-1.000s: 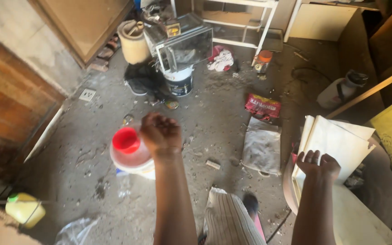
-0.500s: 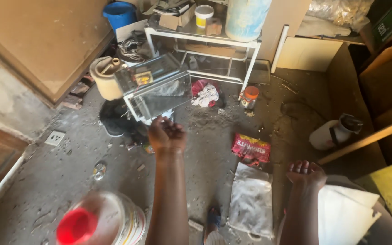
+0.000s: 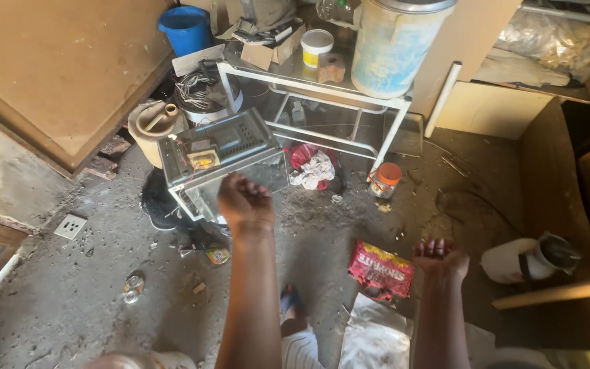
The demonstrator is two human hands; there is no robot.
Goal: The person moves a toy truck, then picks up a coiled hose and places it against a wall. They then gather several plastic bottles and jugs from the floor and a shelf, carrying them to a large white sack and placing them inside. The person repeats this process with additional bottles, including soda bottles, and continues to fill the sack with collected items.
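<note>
Loosely curled, both hands (left, right) hover empty beyond the tilted metal casing.

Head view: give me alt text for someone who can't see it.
Both bare hands are raised, holding nothing: the left hand in front of a metal-framed glass box, the right hand above a red snack bag. Beyond, a white metal rack stands on the dusty concrete floor.

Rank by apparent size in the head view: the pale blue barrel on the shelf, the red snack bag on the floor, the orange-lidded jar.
1. Pale blue barrel, largest.
2. Red snack bag.
3. Orange-lidded jar, smallest.
The bag lies nearer the camera, so its true size against the barrel is unsure.
</note>
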